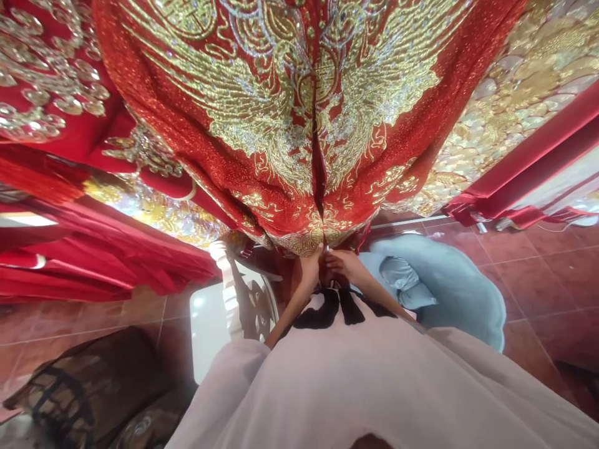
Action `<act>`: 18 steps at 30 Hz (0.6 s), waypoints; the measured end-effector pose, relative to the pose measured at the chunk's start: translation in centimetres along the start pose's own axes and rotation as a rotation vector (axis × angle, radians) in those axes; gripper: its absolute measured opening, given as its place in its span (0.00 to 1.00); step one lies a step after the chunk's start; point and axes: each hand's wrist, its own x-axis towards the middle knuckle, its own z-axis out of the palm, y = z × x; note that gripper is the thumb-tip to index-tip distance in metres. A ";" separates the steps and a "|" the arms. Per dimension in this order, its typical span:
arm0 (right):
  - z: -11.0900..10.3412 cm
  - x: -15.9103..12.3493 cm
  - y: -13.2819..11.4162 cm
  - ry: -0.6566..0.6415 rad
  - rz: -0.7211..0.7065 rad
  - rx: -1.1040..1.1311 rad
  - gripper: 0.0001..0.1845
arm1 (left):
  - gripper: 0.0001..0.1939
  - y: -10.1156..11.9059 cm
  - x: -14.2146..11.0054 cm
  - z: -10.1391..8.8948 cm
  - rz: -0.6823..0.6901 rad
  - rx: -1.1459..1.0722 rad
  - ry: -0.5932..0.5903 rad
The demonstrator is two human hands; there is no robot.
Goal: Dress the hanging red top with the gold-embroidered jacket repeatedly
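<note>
A red garment with dense gold and silver embroidery hangs right in front of me and fills the top of the view. A slit runs down its middle to the hem. My left hand and my right hand meet at the bottom of that hem, fingers pinched together on its two edges. Something small glints between the fingertips; I cannot make out what it is. My pale pink top and a black bow lie below the hands.
More red and gold embroidered garments hang at left and right. A pale blue cushioned seat stands at right on the red tiled floor. A white chair and a dark bag are at left.
</note>
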 end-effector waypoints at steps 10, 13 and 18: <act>2.5 0.4 -2.0 0.134 -0.204 -0.129 0.10 | 0.23 -0.5 0.4 0.1 0.151 0.073 -0.034; 2.6 0.6 -2.5 0.058 -0.118 -0.085 0.12 | 0.20 -0.7 0.5 0.1 0.175 0.106 -0.020; 3.8 0.9 -3.5 0.061 -0.037 0.035 0.10 | 0.17 -1.5 0.8 0.4 0.196 0.143 0.023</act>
